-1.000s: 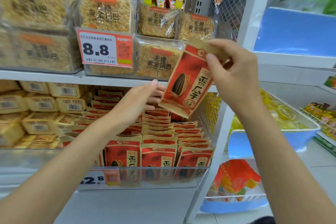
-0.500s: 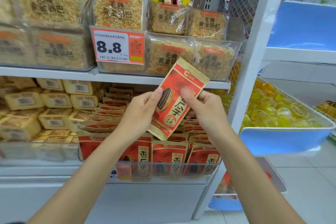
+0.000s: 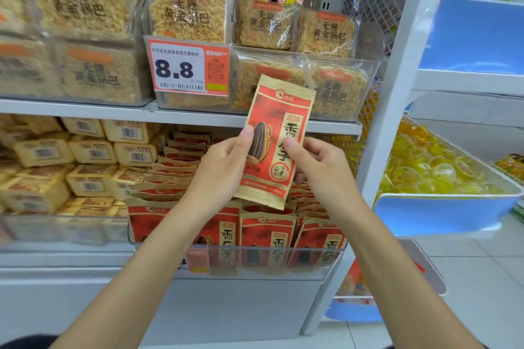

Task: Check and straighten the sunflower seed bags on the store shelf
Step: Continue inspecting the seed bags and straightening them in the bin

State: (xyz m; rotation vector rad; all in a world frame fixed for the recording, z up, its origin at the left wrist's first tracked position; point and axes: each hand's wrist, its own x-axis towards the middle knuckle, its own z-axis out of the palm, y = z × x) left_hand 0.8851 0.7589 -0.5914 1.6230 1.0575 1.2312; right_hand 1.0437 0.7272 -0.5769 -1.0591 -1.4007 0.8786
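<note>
Now both hands pinch one sunflower seed bag (image 3: 276, 142), upright, slightly tilted: left grip (image 3: 224, 170) at its left edge, right grip (image 3: 320, 170) at its right edge, above the shelf bags (image 3: 266, 232).

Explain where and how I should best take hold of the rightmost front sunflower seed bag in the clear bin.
Pinch the tan sealed strip along the top of the rightmost front bag, coming from above. It stands tilted, its lower part sits behind the clear bin wall, and other bags crowd its left and back, so probably only that top edge is free.
</note>
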